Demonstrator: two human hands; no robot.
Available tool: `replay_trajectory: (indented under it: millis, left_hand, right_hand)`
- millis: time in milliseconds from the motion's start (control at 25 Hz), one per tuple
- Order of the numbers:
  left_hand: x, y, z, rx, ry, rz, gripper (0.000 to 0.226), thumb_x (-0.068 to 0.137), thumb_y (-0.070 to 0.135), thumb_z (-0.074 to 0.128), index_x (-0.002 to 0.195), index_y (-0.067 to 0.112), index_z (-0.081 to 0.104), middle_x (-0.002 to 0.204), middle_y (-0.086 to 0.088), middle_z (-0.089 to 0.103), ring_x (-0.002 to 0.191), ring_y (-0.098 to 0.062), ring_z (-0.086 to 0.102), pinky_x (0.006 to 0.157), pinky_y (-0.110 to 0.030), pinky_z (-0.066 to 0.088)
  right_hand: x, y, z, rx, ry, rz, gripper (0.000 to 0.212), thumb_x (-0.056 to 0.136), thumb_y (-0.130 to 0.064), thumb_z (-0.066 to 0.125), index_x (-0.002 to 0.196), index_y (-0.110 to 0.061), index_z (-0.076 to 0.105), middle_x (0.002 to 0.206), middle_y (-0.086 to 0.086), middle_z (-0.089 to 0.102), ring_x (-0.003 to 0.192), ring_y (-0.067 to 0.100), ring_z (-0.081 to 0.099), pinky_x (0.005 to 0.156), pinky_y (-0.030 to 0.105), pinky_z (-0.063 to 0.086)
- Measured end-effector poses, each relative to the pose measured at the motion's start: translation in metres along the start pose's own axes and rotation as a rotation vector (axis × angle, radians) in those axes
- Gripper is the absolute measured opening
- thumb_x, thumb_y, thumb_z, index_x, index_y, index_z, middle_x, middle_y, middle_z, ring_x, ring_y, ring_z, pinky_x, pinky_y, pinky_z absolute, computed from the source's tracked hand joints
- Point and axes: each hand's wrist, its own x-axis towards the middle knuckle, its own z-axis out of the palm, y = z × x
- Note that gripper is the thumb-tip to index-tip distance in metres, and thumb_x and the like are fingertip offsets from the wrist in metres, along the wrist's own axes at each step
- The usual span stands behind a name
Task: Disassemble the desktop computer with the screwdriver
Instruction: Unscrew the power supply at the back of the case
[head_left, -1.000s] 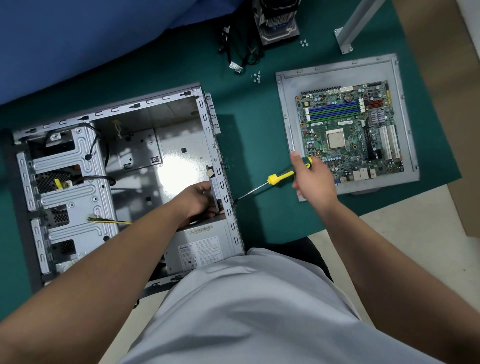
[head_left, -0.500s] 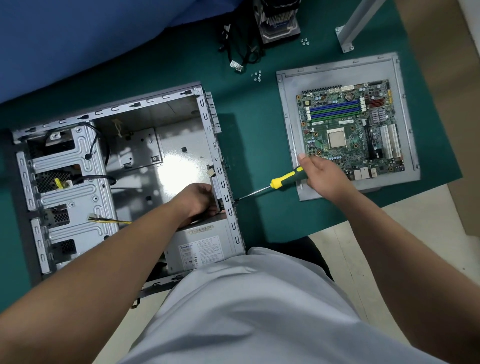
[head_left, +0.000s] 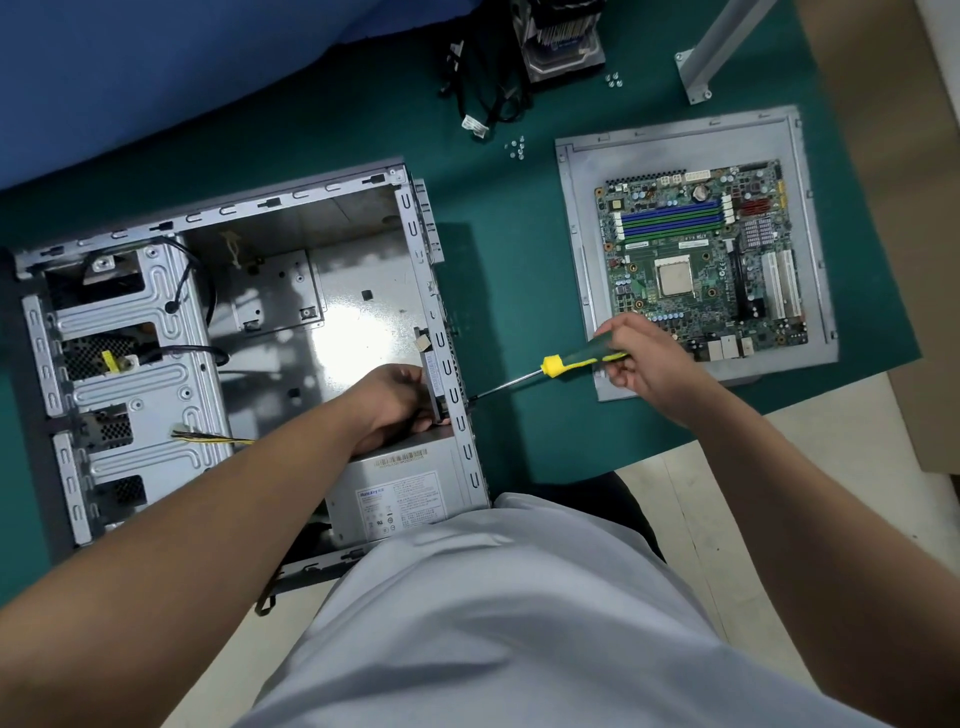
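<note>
Grey stamped steel forms the open computer case (head_left: 156, 332) lying on our left, its ribbed drive cage dull, its floor glaring. Our left hand (head_left: 395, 400) curls around the case's rear edge above the boxy labelled power supply (head_left: 400, 493). Our right hand (head_left: 641, 364) clenches the screwdriver (head_left: 558, 366) by its green-and-yellow handle, the thin shaft slanting down to the case's rear wall. Further right, a knobbly green motherboard (head_left: 701, 260) rests on a flat grey panel (head_left: 582, 234). Everything sits on a matte teal mat (head_left: 519, 260); pale flooring (head_left: 675, 478) shows below.
</note>
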Motion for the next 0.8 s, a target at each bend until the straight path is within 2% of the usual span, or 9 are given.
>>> replay_trajectory:
  millis: [80,160,320,400,480,520,600,680,800]
  left_hand:
    - [-0.0002,-0.0007,-0.0008,-0.022,-0.013,-0.006,0.029,0.098,-0.015,0.047,0.084,0.001,0.067,0.066,-0.013,0.073,0.051,-0.014,0.068,0.049,-0.022,0.054]
    - [0.0003,-0.0010,-0.0015,-0.038,-0.021,-0.017,0.030,0.097,-0.017,0.046,0.083,0.000,0.067,0.066,-0.014,0.073,0.052,-0.015,0.068,0.049,-0.022,0.053]
    - [0.0015,-0.0019,-0.0020,-0.039,-0.036,-0.018,0.032,0.095,-0.019,0.046,0.082,0.000,0.068,0.067,-0.015,0.072,0.051,-0.015,0.067,0.049,-0.022,0.052]
    - [0.0018,-0.0022,-0.0018,-0.039,-0.038,-0.015,0.032,0.095,-0.018,0.046,0.081,0.001,0.068,0.068,-0.014,0.073,0.053,-0.015,0.068,0.051,-0.023,0.052]
    - [0.0023,-0.0027,-0.0020,-0.036,-0.034,-0.015,0.032,0.096,-0.017,0.046,0.082,0.002,0.068,0.068,-0.014,0.073,0.054,-0.015,0.068,0.053,-0.024,0.054]
    - [0.0024,-0.0030,-0.0025,-0.038,-0.031,-0.014,0.032,0.096,-0.017,0.045,0.083,0.001,0.068,0.068,-0.014,0.073,0.054,-0.015,0.069,0.053,-0.024,0.054]
    - [0.0023,-0.0031,-0.0029,-0.041,-0.029,-0.013,0.032,0.098,-0.016,0.044,0.085,0.001,0.068,0.068,-0.014,0.074,0.054,-0.015,0.069,0.052,-0.024,0.055]
    - [0.0024,-0.0030,-0.0024,-0.040,-0.024,-0.013,0.032,0.098,-0.016,0.044,0.086,0.001,0.068,0.069,-0.014,0.074,0.053,-0.015,0.069,0.052,-0.023,0.055]
    - [0.0017,-0.0023,-0.0022,-0.035,-0.022,-0.014,0.032,0.098,-0.016,0.044,0.085,0.002,0.067,0.070,-0.014,0.074,0.055,-0.015,0.070,0.054,-0.024,0.055]
  right_hand:
    - [-0.0008,0.0020,0.0017,0.001,-0.012,0.030,0.025,0.106,-0.035,0.046,0.101,-0.014,0.056,0.082,0.016,0.066,0.061,0.019,0.056,0.055,0.028,0.042]
    - [-0.0004,0.0036,0.0040,-0.254,0.085,-0.017,0.048,0.104,-0.058,0.038,0.090,-0.017,0.056,0.063,0.004,0.063,0.050,0.013,0.053,0.046,0.021,0.041]
    - [0.0020,-0.0001,0.0028,-0.037,0.044,0.002,0.012,0.093,-0.015,0.047,0.095,-0.014,0.058,0.083,0.013,0.060,0.057,0.014,0.054,0.052,0.026,0.042]
    - [0.0014,0.0006,0.0036,-0.036,0.042,0.054,0.017,0.100,-0.024,0.046,0.101,-0.013,0.059,0.089,0.016,0.067,0.060,0.018,0.060,0.057,0.032,0.045]
    - [0.0000,0.0034,0.0032,-0.249,0.093,0.021,0.043,0.104,-0.052,0.041,0.093,-0.017,0.061,0.073,0.006,0.068,0.054,0.012,0.058,0.053,0.023,0.045]
    - [0.0006,0.0048,0.0028,-0.309,0.107,-0.033,0.041,0.103,-0.053,0.043,0.087,-0.019,0.061,0.071,0.003,0.065,0.054,0.009,0.056,0.051,0.018,0.044]
    - [-0.0004,0.0032,-0.0008,-0.080,0.030,-0.032,0.012,0.096,-0.026,0.055,0.092,-0.016,0.061,0.087,0.007,0.059,0.065,0.012,0.056,0.056,0.020,0.046]
    - [-0.0018,-0.0018,-0.0026,0.162,-0.066,0.038,0.014,0.087,-0.011,0.055,0.101,-0.010,0.057,0.099,0.015,0.055,0.072,0.019,0.056,0.063,0.029,0.047]
    - [-0.0039,-0.0023,0.0014,-0.169,0.009,0.070,0.039,0.105,-0.045,0.044,0.100,-0.008,0.057,0.086,0.015,0.065,0.063,0.022,0.060,0.063,0.035,0.047]
